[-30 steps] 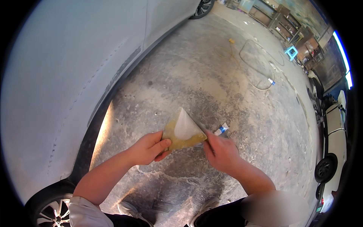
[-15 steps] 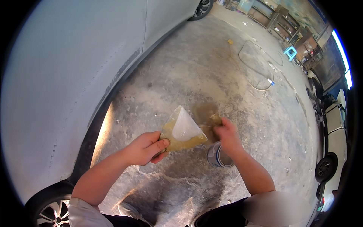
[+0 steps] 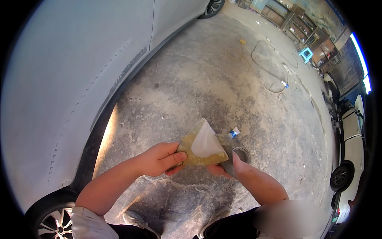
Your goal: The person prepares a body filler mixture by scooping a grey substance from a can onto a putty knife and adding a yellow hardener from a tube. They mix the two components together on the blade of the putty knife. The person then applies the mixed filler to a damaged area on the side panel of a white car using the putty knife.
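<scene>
A: Where's the board?
B: The one yellowish board (image 3: pixel 207 161) is in front of the person, above the floor (image 3: pixel 179 87), with a single pale patch of paste (image 3: pixel 206 144) on its upper face.

A: And the hands?
B: The left hand (image 3: pixel 164 159) pinches the board's left edge, thumb flat on top, fingers curled underneath. That forearm slants up from the lower left.

A: The right hand?
B: The right hand (image 3: pixel 242 169) comes in from the lower right, its thumb beside one thin grey blade (image 3: pixel 227 143) at the board's right side. It pinches the blade, fingertips showing below the board; the rest of that grip is hidden.

A: What's just beyond it?
B: One round can (image 3: pixel 248 152), partly covered by the right hand, so its contents are hard to make out. One white-and-blue tube (image 3: pixel 234 132) lies near it.

A: Farther off?
B: Two cars: a grey car (image 3: pixel 79 71) at left, cut off by the rim, with two wheels partly visible, and a white car (image 3: pixel 353 143) at right. One blue stool (image 3: pixel 306 55) stands toward the upper right.

A: Near the feet?
B: Two shoes (image 3: pixel 135 219), partly hidden by dark trouser legs. A blurred patch covers the lower right.
</scene>
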Demonstrator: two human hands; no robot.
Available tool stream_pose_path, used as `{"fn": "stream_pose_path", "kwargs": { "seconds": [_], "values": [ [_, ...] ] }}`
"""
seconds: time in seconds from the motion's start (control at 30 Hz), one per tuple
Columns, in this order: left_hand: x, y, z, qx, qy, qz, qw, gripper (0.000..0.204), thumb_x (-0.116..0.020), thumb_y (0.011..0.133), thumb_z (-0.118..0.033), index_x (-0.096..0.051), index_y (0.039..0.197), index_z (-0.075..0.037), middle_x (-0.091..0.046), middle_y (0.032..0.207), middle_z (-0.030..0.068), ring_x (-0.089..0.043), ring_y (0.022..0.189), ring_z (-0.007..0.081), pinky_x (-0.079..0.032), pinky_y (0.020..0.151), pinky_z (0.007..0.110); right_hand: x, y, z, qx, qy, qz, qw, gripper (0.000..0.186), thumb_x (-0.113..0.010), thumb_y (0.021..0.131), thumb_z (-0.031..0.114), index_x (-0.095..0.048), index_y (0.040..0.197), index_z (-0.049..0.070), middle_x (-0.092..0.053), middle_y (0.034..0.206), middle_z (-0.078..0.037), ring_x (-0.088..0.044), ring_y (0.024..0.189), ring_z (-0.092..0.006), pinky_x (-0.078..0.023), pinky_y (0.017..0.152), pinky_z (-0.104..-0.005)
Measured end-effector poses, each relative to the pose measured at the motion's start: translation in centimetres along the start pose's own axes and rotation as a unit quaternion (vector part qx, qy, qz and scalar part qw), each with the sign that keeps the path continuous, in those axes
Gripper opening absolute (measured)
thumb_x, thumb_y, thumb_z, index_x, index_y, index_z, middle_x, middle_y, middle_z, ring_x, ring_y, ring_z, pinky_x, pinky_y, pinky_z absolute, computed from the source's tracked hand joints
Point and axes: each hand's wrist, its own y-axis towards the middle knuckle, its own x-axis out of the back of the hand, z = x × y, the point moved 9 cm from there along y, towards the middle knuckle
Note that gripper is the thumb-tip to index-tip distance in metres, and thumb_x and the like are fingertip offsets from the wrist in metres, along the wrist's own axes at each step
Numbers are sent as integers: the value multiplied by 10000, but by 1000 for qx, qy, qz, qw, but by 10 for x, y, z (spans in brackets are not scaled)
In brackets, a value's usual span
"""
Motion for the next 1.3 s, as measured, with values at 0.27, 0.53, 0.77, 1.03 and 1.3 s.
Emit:
{"fn": "stream_pose_path", "kwargs": {
  "seconds": [0.27, 0.53, 0.77, 1.03, 1.3],
  "values": [
    [3, -2, -4, 13, 6, -13, 1000, 252, -413, 1034, -280, -537, 1024, -61, -546, 676, 2, -491, 548, 77, -409, 541, 250, 41, -9, -29, -89, 45, -151, 984, 400, -382, 984, 415, -581, 896, 79, -474, 561, -12, -371, 437, -98, -286, 433, -250],
    [21, -9, 7, 58, 25, -97, 993, 261, -416, 1030, -284, -518, 992, -47, -547, 679, 2, -495, 548, 81, -418, 548, 252, 95, -26, 19, 132, -82, -416, 896, 151, -560, 970, 167, -576, 962, 17, -607, 778, -22, -558, 606, -106, -445, 552, -310],
    [32, -8, 13, 31, -3, -127, 991, 320, -417, 1030, -345, -518, 961, -49, -541, 658, 6, -494, 547, 83, -414, 537, 252, -14, -38, 67, 297, -707, -257, 589, 113, -635, 860, 42, -584, 951, 1, -566, 649, -88, -578, 542, -251, -439, 468, -314],
    [72, -20, 13, -16, -45, -336, 941, 302, -421, 1029, -333, -473, 967, -42, -528, 624, 30, -426, 438, 91, -327, 349, 248, 97, -41, -5, 42, -376, -421, 825, 166, -581, 952, 162, -606, 1035, 21, -652, 809, -62, -632, 650, -153, -526, 581, -311],
    [46, -1, 50, -49, -67, -361, 929, 450, -692, 861, -160, -424, 1206, -51, -578, 984, 35, -533, 751, 90, -458, 630, 249, 39, 13, -65, 42, 134, -327, 935, 255, -521, 1001, 226, -619, 1154, 47, -649, 1064, -54, -629, 927, -146, -559, 764, -333]
  ]
}}
